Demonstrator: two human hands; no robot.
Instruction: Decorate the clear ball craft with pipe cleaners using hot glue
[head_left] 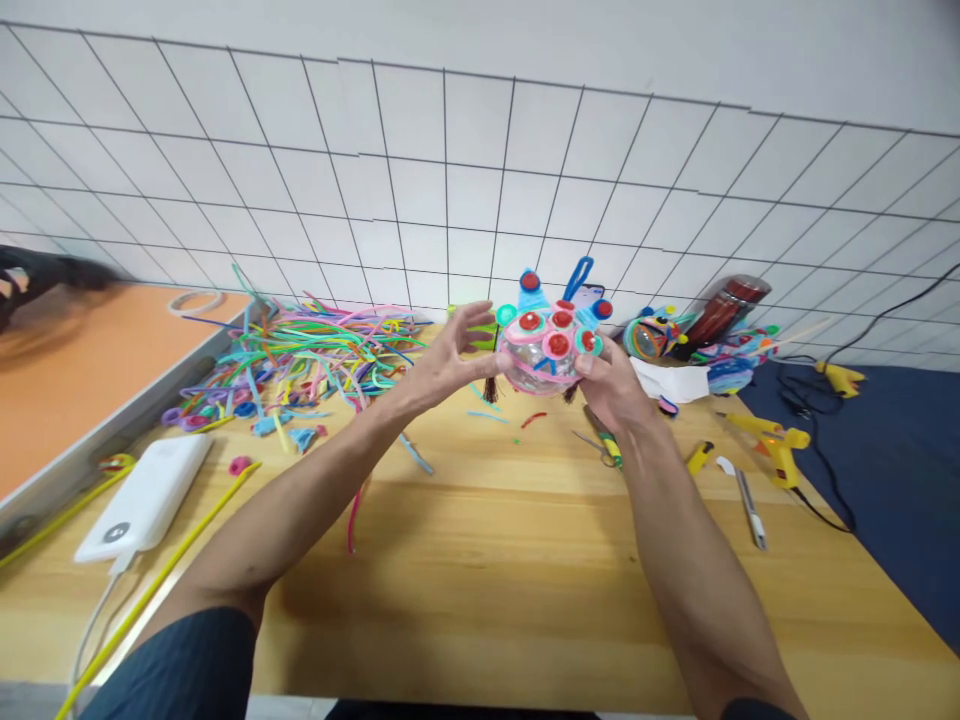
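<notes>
A clear plastic lantern-like ornament (538, 380) is held up above the table, trimmed with pink, blue and green pipe cleaners and red discs. It has a blue loop on top and dark tassels hanging below. My right hand (611, 385) grips its right side, thumb in front and the other fingers hidden behind. At the left side, my left hand (461, 350) is open with its fingers spread, and the thumb tip meets the ornament's edge.
Many loose pipe cleaners (337, 345) are heaped at back left, near a white power bank (146, 497). Rightward lie a yellow glue gun (784, 450), a pen-like cutter (750, 508), white paper (671, 380), a decorated ball (651, 335) and a red bottle (724, 315).
</notes>
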